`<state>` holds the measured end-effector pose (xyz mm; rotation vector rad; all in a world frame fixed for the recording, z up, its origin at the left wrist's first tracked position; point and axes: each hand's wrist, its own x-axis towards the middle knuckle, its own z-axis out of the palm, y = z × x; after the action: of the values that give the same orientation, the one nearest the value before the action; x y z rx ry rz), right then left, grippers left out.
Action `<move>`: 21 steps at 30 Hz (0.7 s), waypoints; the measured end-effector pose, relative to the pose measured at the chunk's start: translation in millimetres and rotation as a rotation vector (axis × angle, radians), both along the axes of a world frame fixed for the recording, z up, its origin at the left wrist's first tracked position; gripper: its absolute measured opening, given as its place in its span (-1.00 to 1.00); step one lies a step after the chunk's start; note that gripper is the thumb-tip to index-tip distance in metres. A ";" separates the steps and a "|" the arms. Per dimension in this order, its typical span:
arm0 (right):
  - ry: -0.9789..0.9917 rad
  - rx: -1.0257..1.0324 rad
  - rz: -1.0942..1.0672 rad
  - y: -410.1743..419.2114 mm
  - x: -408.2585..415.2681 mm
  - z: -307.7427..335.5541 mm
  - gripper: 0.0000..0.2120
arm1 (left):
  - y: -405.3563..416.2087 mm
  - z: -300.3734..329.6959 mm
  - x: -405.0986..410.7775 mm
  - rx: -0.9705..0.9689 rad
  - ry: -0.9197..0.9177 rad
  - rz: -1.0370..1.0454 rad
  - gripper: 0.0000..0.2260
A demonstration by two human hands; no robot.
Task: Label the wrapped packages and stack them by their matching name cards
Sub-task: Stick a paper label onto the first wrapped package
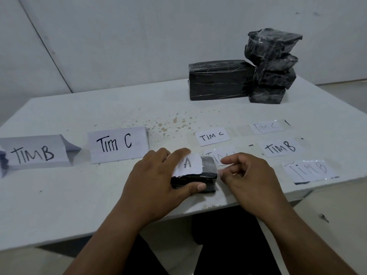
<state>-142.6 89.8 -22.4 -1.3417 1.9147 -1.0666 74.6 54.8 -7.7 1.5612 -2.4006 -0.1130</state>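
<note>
1. Here, a small black wrapped package [200,175] sits on the white table [59,195], near the front edge, betw. both hands.
2. Left hand [158,179] grips the pkg: thumb curled along its near side, fingers bent over the top, pressing a white paper label [188,163] marked "A" onto it.
3. Right hand [248,175] is just beside the pkg's right end, fingers curled inward. It seems to pinch a clear bit of tape [222,171] at the pkg's corner, but the film is hard to make out, so can't tell for sure what it holds.
4. Name cards stand at left: "TIM B" card [33,153] far left, "TIM C" card [118,144] next to it, both well apart from the pkg.
5. Loose labels lie flat to the right: a "TIM C" slip [212,136], a faint "TIM C" slip [267,127] further back, a "TIM B" slip [280,147], another "TIM B" slip [307,170] near the table's right edge.
6. A "TIM A" slip [216,155] lies partly hidden behind the pkg & right-hand fingers.
7. At the back right: a long black wrapped block [218,80] lying flat, touching a leaning stack of black packages [272,66] on its right.
8. Brown specks mark the tabletop mid-way back.
</note>
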 end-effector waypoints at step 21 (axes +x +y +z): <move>-0.267 0.034 0.340 43.2 47.4 6.7 -0.14 | -0.5 -4.9 -1.8 -0.021 -0.025 0.022 -0.11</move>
<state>-95.2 133.0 -15.7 -1.3677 1.4443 -0.9806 72.9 54.3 -12.6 1.5880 -2.3950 -0.0644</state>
